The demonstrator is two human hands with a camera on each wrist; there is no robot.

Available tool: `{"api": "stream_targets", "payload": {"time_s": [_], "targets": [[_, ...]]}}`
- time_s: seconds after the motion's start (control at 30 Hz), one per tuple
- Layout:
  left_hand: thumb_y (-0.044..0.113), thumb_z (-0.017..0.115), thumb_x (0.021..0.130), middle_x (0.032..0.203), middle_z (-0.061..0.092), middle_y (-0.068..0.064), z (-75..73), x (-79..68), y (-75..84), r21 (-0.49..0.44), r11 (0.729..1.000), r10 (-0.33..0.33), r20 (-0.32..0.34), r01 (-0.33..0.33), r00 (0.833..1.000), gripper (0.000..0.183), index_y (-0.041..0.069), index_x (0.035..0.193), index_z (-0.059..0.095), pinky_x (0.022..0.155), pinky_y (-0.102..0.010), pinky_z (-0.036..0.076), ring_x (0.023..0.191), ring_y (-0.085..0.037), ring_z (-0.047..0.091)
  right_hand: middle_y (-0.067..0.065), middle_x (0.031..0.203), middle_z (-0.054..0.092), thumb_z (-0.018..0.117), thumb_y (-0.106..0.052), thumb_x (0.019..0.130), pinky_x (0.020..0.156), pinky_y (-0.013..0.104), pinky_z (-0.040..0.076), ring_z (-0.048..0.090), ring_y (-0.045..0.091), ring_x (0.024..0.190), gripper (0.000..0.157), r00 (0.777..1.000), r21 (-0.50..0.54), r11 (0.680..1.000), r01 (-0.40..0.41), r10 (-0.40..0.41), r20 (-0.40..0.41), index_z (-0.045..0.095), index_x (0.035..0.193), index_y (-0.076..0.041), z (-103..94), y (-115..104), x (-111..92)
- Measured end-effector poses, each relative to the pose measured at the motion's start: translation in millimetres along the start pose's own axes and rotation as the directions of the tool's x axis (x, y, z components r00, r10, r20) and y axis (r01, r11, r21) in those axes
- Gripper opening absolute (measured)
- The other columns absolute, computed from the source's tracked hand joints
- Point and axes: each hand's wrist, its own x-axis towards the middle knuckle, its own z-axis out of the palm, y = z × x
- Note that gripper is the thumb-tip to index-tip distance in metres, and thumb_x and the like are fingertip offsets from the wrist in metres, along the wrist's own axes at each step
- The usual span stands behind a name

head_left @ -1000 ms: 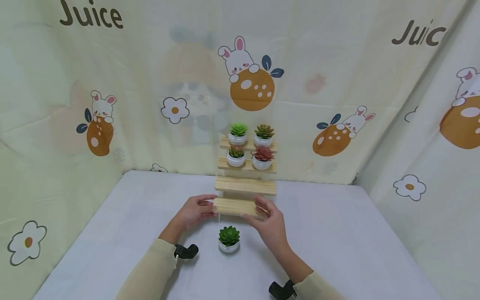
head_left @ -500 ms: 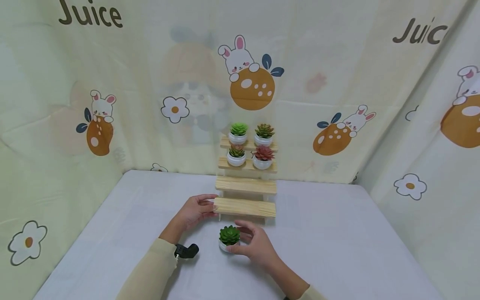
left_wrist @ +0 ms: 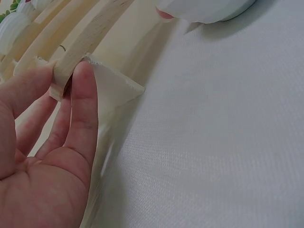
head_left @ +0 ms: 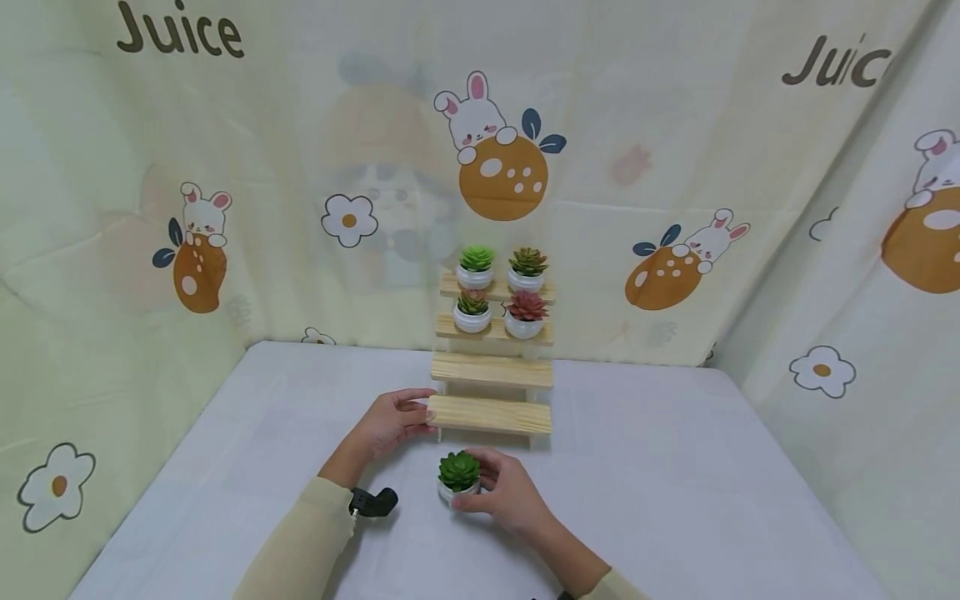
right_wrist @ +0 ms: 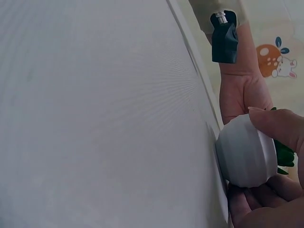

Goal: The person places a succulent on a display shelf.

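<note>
A tiered wooden shelf stand (head_left: 491, 370) stands at the back middle of the table. My left hand (head_left: 390, 427) pinches the left end of its lowest board (left_wrist: 71, 66) between thumb and fingers. In front of the stand, a green potted succulent (head_left: 458, 472) sits on the table. My right hand (head_left: 510, 496) grips its white pot (right_wrist: 247, 152) from the right, thumb on the near side and fingers on the far side. In the right wrist view the pot's base appears against the tablecloth.
Several potted succulents stand on the two upper boards, among them a red one (head_left: 527, 307) and a bright green one (head_left: 476, 258). A white cloth covers the table (head_left: 660, 467). Behind it hangs a printed curtain (head_left: 300, 275).
My right hand has left the right end of the lowest board and come down toward me to the green succulent, gripping its pot. The left hand stays at the board's left end.
</note>
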Motion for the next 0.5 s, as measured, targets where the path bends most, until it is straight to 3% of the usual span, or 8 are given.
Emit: {"api": "stream_targets", "payload": {"time_s": [0.5], "targets": [[-0.004, 0.066, 0.096, 0.107, 0.072, -0.009, -1.0, 1.6, -3.0, -0.023, 1.000, 0.004, -0.005, -0.004, 1.000, 0.052, -0.003, 0.146, 0.052, 0.086, -0.033, 0.065, 0.092, -0.017, 0.073, 0.024, 0.133, 0.065, 0.090, -0.003, 0.075, 0.100, 0.024, 0.057, 0.066, 0.031, 0.122, 0.069, 1.000, 0.034, 0.999, -0.005, 0.006, -0.023, 0.059, 0.135, 0.009, 1.9, 0.2, 2.3]]}}
